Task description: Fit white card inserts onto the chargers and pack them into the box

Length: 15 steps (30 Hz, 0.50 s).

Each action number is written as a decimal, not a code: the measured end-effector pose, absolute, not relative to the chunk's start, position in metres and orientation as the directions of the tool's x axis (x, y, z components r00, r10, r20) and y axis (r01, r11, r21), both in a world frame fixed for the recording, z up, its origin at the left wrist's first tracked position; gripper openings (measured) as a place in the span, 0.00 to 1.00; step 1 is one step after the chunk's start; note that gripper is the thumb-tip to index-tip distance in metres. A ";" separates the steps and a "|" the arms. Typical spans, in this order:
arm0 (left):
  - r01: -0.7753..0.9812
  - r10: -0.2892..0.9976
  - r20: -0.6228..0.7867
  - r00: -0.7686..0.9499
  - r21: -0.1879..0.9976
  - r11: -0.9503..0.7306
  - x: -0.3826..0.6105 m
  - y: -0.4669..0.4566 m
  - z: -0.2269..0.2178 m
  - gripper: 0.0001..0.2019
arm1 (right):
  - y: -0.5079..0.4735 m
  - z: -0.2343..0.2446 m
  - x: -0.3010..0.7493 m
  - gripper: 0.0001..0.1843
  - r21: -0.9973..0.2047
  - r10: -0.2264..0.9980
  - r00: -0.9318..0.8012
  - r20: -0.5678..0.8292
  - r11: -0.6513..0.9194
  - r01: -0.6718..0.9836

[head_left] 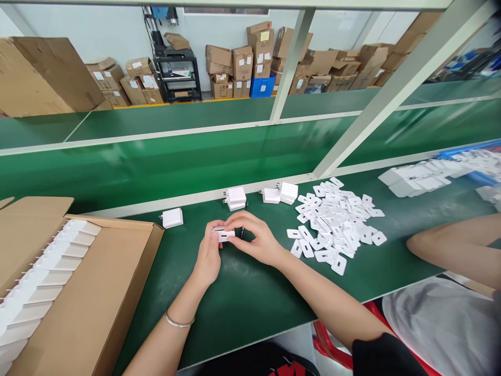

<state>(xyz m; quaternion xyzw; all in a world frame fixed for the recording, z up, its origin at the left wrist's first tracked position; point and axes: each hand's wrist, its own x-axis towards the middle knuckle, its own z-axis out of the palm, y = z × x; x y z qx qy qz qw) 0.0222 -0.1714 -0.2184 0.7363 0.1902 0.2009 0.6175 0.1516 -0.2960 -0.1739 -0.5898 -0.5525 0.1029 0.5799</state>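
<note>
I see both hands, left [209, 256] and right [254, 237], pinching one small white plastic charger [224, 233] just beside the pile of white flat stickers [336, 224].

an open carton [113, 223] stands at the left of the bench [242, 297], adapters [50, 266] in rows inside. loose adapters [236, 198] lie along the far edge, a heap of tags [336, 222] right of the right hand [256, 237], the belt [156, 162] behind.

Factory packing line: green conveyor bench [242, 292], stacked cartons [250, 62] along wall, white chargers [235, 198] in batches.
</note>
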 end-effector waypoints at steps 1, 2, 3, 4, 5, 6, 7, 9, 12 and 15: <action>0.039 0.524 0.078 0.848 0.977 -0.209 0.022 -0.172 -0.216 0.25 | -0.296 -0.173 0.152 0.07 -0.814 0.772 0.387 0.503 0.274 0.512; 0.045 0.518 0.094 0.850 0.967 -0.249 0.021 -0.172 -0.214 0.24 | -0.296 -0.173 0.152 0.05 -0.829 0.773 0.407 0.486 0.262 0.493; 0.050 0.513 0.105 0.852 0.959 -0.279 0.020 -0.172 -0.211 0.24 | -0.296 -0.173 0.153 0.05 -0.842 0.775 0.423 0.470 0.249 0.478; 0.053 0.510 0.110 0.853 0.954 -0.295 0.020 -0.173 -0.210 0.24 | -0.296 -0.174 0.153 0.04 -0.850 0.779 0.430 0.457 0.240 0.468; 0.054 0.507 0.109 0.855 0.953 -0.297 0.019 -0.173 -0.208 0.24 | -0.295 -0.175 0.152 0.04 -0.857 0.781 0.435 0.447 0.235 0.459; 0.054 0.505 0.106 0.857 0.955 -0.291 0.019 -0.173 -0.208 0.23 | -0.295 -0.176 0.152 0.04 -0.863 0.782 0.440 0.441 0.235 0.447; 0.053 0.504 0.102 0.858 0.957 -0.284 0.019 -0.173 -0.208 0.23 | -0.294 -0.178 0.151 0.04 -0.871 0.781 0.448 0.434 0.237 0.430; 0.048 0.507 0.102 0.856 0.960 -0.275 0.019 -0.173 -0.209 0.24 | -0.293 -0.182 0.150 0.09 -0.888 0.763 0.491 0.419 0.234 0.395; 0.056 0.534 0.103 0.839 0.960 -0.274 0.020 -0.173 -0.213 0.24 | -0.293 -0.187 0.147 0.14 -0.915 0.735 0.575 0.359 0.156 0.371; 0.061 0.572 0.095 0.815 0.967 -0.248 0.021 -0.175 -0.215 0.25 | -0.293 -0.190 0.145 0.24 -0.932 0.797 0.560 0.226 0.010 0.362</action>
